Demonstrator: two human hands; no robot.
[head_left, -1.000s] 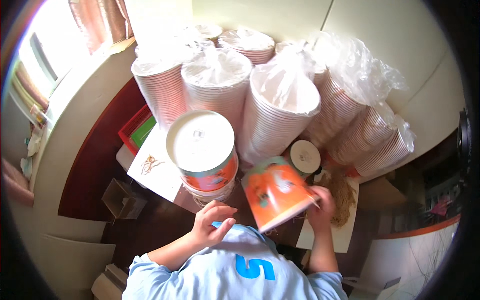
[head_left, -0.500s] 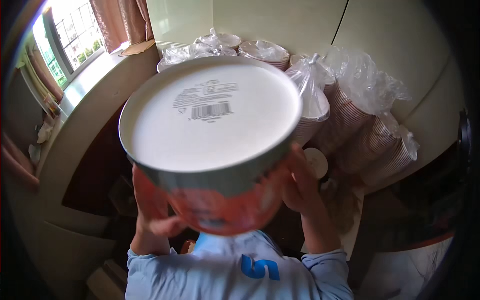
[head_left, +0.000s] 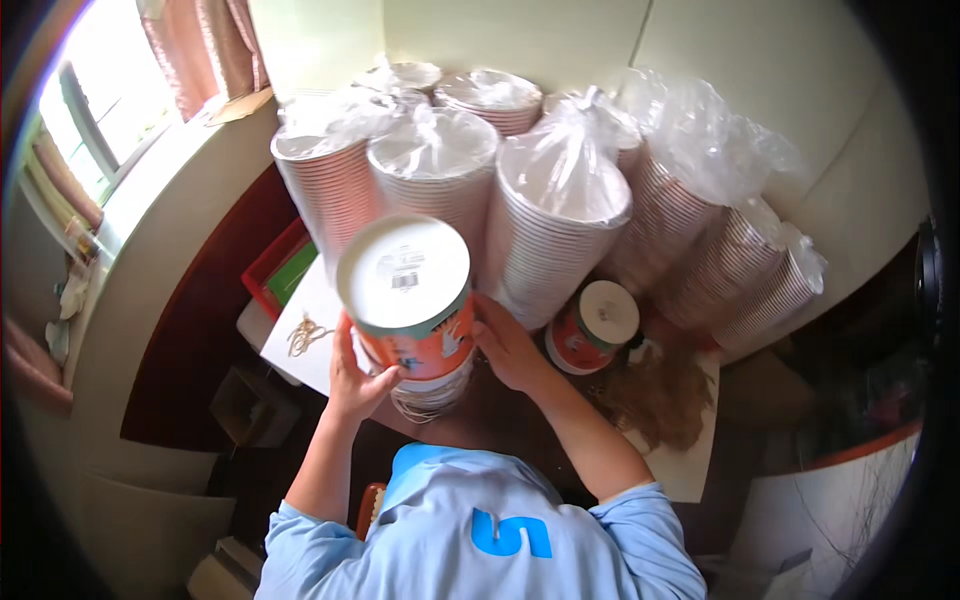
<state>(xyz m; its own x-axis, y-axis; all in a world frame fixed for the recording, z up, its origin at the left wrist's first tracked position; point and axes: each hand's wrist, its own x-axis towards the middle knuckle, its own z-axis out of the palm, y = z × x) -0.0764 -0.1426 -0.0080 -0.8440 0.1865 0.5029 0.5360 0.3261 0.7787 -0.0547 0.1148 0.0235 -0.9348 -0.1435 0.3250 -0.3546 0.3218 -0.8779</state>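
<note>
1. Holding the orange tub [head_left: 438, 352] between left hand [head_left: 358, 380] and right hand [head_left: 508, 350], fingers curved around opposite sides;
2. Turned base-up above pale cords [head_left: 432, 402], at the near side of the table [head_left: 320, 305]; apparently placed, not yet released;
3. Leaving another upturned tub [head_left: 572, 343] unheld at right, and tall bagged stacks [head_left: 558, 255] untouched behind.

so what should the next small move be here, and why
I'd probably press the orange bucket gently down: it's base-up above the pale string loops, left grip and right grip at opposite sides, and I can't tell whether it's fully seated.
</note>
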